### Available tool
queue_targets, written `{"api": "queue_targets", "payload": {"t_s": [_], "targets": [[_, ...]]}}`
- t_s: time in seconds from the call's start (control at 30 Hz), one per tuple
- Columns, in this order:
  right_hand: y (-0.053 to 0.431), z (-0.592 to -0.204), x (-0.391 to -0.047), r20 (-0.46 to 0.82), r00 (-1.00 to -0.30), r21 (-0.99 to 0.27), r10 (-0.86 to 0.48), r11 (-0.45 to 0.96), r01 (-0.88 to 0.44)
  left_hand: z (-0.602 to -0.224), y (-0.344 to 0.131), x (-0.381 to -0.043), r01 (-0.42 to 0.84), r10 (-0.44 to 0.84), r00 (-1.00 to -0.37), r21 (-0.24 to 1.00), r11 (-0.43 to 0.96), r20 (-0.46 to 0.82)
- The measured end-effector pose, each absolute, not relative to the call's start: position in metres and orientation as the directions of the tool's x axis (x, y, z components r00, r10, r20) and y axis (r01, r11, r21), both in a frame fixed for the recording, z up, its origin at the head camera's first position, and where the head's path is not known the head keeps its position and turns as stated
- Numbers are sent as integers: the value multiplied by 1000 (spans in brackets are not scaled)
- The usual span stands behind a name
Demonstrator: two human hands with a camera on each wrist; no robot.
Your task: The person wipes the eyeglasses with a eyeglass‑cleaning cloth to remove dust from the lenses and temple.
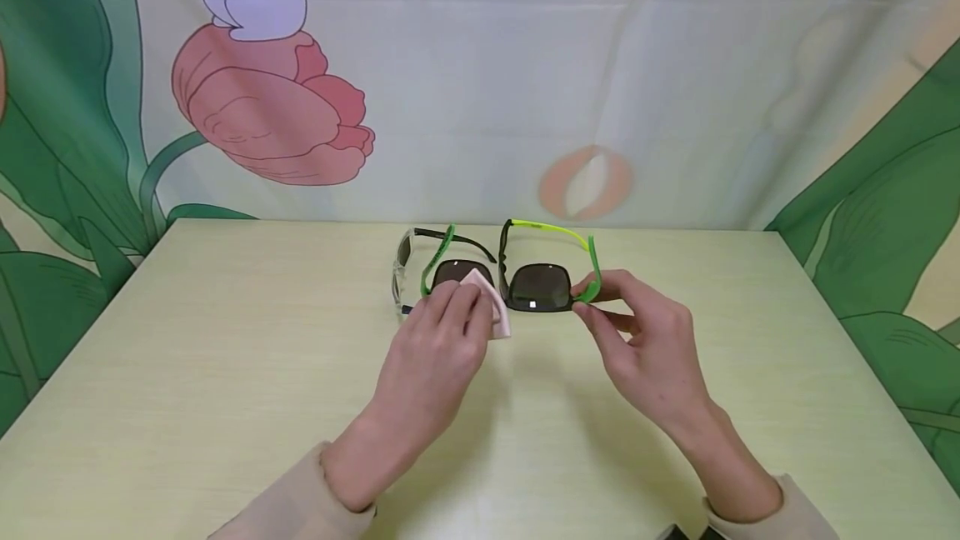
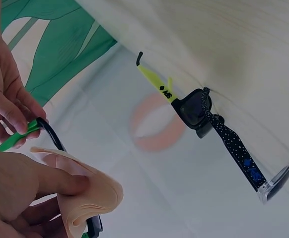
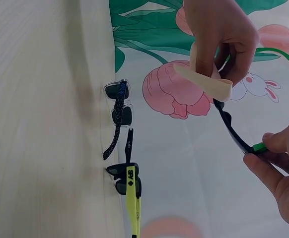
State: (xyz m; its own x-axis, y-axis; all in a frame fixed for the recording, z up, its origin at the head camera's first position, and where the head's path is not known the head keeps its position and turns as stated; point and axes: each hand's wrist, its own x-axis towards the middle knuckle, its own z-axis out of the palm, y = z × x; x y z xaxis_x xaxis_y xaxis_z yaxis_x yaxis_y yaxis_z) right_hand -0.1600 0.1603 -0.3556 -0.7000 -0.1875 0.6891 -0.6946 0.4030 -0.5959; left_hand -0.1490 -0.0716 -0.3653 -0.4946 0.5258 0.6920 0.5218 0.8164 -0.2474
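Note:
Black-framed sunglasses with green temples (image 1: 540, 287) are held up between both hands, lenses toward me. My left hand (image 1: 435, 348) grips a folded pale pink cloth (image 1: 501, 322) over the left lens, hiding part of it. In the left wrist view the cloth (image 2: 97, 191) wraps around the frame between thumb and fingers. My right hand (image 1: 660, 348) pinches the right end of the frame by the green temple's hinge. The right wrist view has the frame's dark edge (image 3: 229, 124) running between the hands, and both the right fingers and thumb close on its corner.
Beyond the held pair, sunglasses with yellow temples (image 3: 131, 186) and clear-framed sunglasses with speckled dark temples (image 3: 118, 106) lie near the table's far edge. A printed cloth backdrop (image 1: 465, 107) hangs behind the pale wooden table (image 1: 225, 357).

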Motion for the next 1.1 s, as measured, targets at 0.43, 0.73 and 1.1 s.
{"api": "queue_targets", "payload": {"t_s": [0.43, 0.73, 1.1], "targets": [[158, -349, -160, 718, -671, -580, -186, 374, -724, -365, -72, -150, 520, 509, -466, -241, 819, 723], [158, -350, -161, 707, -689, -616, -162, 338, -712, -359, -71, -150, 508, 497, -449, -245, 826, 743], [154, -353, -161, 728, -669, -617, -149, 281, -735, -357, -69, -147, 452, 468, -448, -259, 854, 762]]}}
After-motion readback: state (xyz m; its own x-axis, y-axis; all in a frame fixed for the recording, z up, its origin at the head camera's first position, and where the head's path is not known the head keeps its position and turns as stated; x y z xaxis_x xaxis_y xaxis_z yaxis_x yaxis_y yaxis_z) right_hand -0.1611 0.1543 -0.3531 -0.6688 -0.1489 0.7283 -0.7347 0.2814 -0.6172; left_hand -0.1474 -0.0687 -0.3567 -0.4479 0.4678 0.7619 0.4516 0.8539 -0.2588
